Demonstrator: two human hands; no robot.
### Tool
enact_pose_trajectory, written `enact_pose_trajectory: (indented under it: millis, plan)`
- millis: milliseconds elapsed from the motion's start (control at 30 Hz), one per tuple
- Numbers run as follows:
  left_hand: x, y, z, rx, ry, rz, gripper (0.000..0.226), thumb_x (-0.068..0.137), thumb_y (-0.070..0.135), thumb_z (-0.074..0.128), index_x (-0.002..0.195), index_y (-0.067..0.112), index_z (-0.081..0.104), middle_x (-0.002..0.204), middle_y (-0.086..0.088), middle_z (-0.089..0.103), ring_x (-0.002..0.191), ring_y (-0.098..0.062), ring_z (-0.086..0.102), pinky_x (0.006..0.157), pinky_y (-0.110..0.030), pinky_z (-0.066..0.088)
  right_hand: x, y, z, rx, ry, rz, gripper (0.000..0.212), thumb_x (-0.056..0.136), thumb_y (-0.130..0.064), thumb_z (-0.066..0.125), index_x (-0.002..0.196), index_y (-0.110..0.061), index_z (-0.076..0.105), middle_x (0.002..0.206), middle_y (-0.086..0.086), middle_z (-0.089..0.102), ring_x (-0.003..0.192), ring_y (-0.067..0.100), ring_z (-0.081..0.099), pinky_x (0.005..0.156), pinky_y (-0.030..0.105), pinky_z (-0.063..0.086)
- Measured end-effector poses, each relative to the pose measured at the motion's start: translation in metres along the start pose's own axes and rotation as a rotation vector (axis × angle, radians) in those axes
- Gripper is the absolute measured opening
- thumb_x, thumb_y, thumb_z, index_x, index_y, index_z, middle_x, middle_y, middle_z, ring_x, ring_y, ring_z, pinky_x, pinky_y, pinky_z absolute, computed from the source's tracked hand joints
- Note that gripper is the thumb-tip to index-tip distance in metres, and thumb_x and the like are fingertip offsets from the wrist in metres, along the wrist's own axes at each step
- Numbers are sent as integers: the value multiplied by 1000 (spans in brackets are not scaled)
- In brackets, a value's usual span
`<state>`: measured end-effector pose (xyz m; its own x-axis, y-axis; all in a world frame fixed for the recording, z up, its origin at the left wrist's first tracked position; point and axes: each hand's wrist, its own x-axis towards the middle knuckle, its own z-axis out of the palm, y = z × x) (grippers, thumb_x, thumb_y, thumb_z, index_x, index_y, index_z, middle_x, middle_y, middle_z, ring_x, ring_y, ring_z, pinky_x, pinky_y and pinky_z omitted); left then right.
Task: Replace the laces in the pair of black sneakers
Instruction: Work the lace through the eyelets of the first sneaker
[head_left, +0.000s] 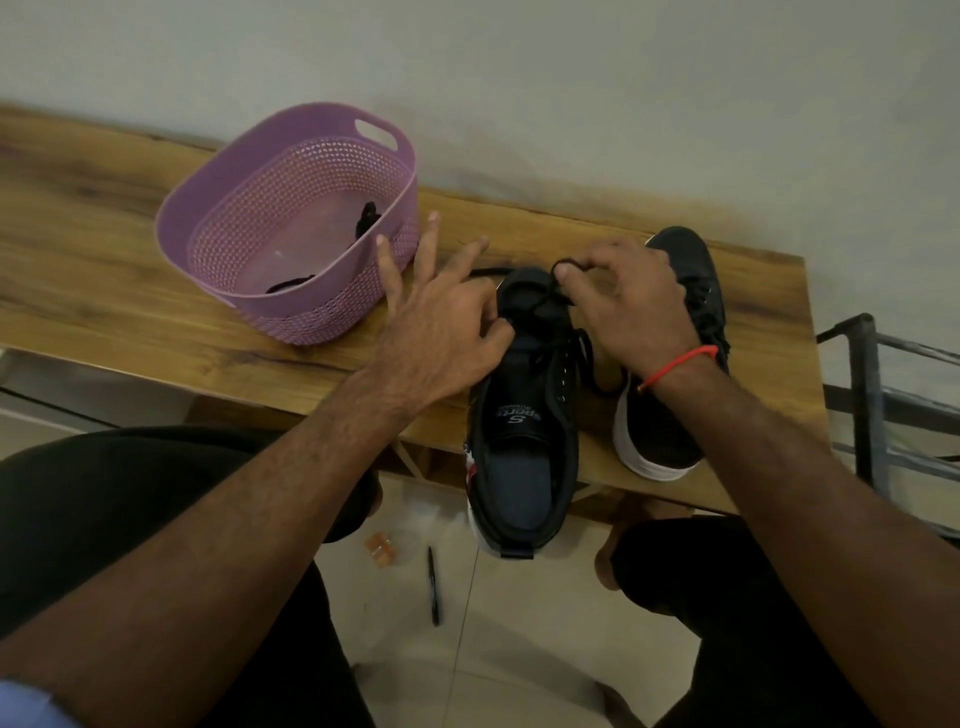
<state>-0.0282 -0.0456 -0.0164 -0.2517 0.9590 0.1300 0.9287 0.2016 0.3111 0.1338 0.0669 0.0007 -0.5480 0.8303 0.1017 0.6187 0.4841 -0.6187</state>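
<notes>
A black sneaker lies lengthwise on the wooden table, its heel hanging over the front edge. My left hand pinches its left eyelet edge with thumb and forefinger while the other fingers spread straight. My right hand pinches a loop of the black lace above the toe end. The lace runs through the lower eyelets and trails left across the table. The second black sneaker with a white sole lies to the right, partly hidden under my right wrist.
A purple perforated basket stands on the table to the left, holding dark laces. A metal rack stands to the right of the table. On the floor below lie a black pen and a small orange item. A wall is behind.
</notes>
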Motion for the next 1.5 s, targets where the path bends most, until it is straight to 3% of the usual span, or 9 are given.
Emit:
enact_pose_trajectory:
  millis: [133,333,500,600,867,1067,1267,1400,1500]
  plan:
    - [0,0,1,-21,-14,-33,15,86,41,62,80,29,56,164,-4,31,156,-34,-6,111,-64,-22,4,-3,-7,276,87,-17,18,95,-39,60,88,-25,68,91,-13,64,99,10,59,97,42,47]
    - [2,5,2,-230,68,-71,50,96,56,57,140,33,54,162,1,35,155,-32,4,119,-61,-5,1,-16,-15,460,3,-135,15,98,-22,62,95,-12,74,82,-14,66,78,-6,57,76,10,44]
    - [8,2,1,-414,128,-8,29,101,43,55,120,29,71,133,13,65,139,-21,46,114,-63,30,3,-15,-16,433,-59,-189,13,98,-22,62,95,-16,72,76,-5,67,70,1,61,69,21,51]
    - [8,5,-5,-608,179,-56,28,98,34,64,122,19,71,116,11,72,114,-3,64,101,-36,53,4,-9,-15,344,-56,-201,14,98,-26,62,95,-18,74,74,-3,67,68,9,61,68,35,53]
    - [5,10,-11,-635,121,11,21,102,24,60,116,17,74,92,12,75,90,-2,70,83,-32,60,2,-8,-17,118,-131,-244,14,96,-28,66,96,-18,75,72,-14,64,63,-4,56,60,12,42]
    - [14,9,-34,-1181,167,-381,22,110,19,39,103,13,59,102,-7,72,91,-20,74,82,-35,60,9,-3,-33,145,-105,-152,16,93,-36,68,88,-21,72,61,-13,55,54,-3,51,54,11,39]
    - [7,7,-16,-835,-58,-22,40,105,40,50,137,18,60,129,4,67,122,-7,62,104,-36,52,7,-10,-33,155,-221,-275,15,93,-32,69,94,-19,76,75,-5,68,67,8,60,60,22,45]
    - [7,10,-16,-834,-150,-4,28,104,35,55,107,15,74,67,8,66,71,-19,68,81,-54,58,7,-6,-31,25,-218,-294,17,91,-35,70,89,-19,73,74,-11,64,66,0,55,58,10,36]
    - [9,9,-29,-1026,-187,-114,25,105,26,52,102,10,71,60,5,55,60,-17,59,68,-40,60,9,-1,-37,35,-112,-206,26,90,-39,70,84,-14,71,66,-4,60,58,2,50,53,11,37]
